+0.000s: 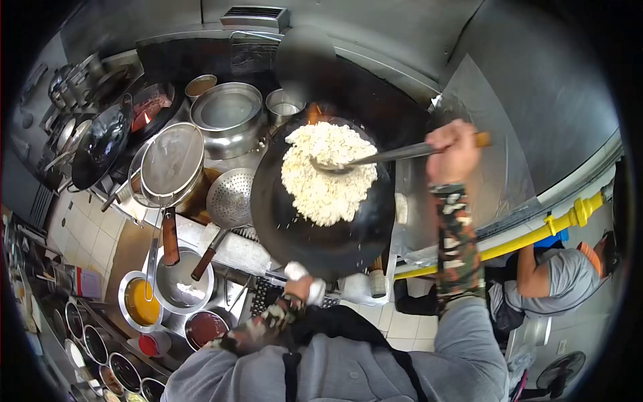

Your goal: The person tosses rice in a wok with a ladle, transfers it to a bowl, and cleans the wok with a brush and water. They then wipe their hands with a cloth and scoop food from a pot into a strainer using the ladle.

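A large dark wok (281,234) sits over the burner, heaped with pale fried rice (328,187). Closed around a long handle, my right hand (454,153) grips a ladle (395,154) near its wooden end. The ladle's head lies in the upper middle of the rice, partly buried. My left hand (299,288) is closed on a folded white cloth (315,292) at the wok's near rim. Whether it grips the rim through the cloth is hidden. Orange flame (320,112) shows behind the wok's far edge.
Left of the wok are a perforated skimmer (231,197), a mesh strainer (173,161) and a lidded pot (228,110). Bowls of yellow liquid (142,301) and red sauce (206,328) stand near my left arm. A yellow pipe (509,248) runs at right, near another person (562,281).
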Action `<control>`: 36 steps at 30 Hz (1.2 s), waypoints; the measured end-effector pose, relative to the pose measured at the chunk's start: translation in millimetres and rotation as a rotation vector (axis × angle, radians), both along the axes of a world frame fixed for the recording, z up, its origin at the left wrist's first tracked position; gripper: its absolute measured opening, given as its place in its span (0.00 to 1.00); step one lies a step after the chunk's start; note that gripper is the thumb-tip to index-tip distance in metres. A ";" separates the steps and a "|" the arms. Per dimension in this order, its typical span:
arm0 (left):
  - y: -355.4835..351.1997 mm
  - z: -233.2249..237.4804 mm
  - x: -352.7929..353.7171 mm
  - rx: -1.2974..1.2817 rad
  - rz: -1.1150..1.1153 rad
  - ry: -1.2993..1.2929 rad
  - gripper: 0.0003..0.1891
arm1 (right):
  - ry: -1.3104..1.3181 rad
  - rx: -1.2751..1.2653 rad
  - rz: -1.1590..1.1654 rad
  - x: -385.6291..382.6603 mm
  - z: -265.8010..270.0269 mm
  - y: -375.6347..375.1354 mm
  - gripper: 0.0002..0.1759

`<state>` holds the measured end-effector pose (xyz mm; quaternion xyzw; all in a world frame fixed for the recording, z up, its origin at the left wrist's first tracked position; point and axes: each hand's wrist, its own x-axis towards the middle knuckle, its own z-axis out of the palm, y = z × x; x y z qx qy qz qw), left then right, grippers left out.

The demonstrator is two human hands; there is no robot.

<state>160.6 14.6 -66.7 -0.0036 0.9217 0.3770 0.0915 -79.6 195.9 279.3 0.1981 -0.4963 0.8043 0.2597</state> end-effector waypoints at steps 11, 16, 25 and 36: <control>-0.5 4.0 -70.4 0.032 0.007 0.055 0.07 | -0.101 -0.047 0.011 32.1 -54.6 -6.3 0.06; -11.8 20.3 -25.6 0.087 -0.054 0.063 0.08 | -0.134 -0.068 0.078 65.0 13.8 24.0 0.08; -0.9 -1.7 -58.7 0.035 -0.042 0.106 0.09 | -0.050 -0.114 0.090 20.0 -57.3 -12.9 0.09; -4.0 -25.4 -85.6 -0.040 -0.047 0.119 0.13 | -0.105 -0.086 -0.053 31.4 -90.1 -27.7 0.08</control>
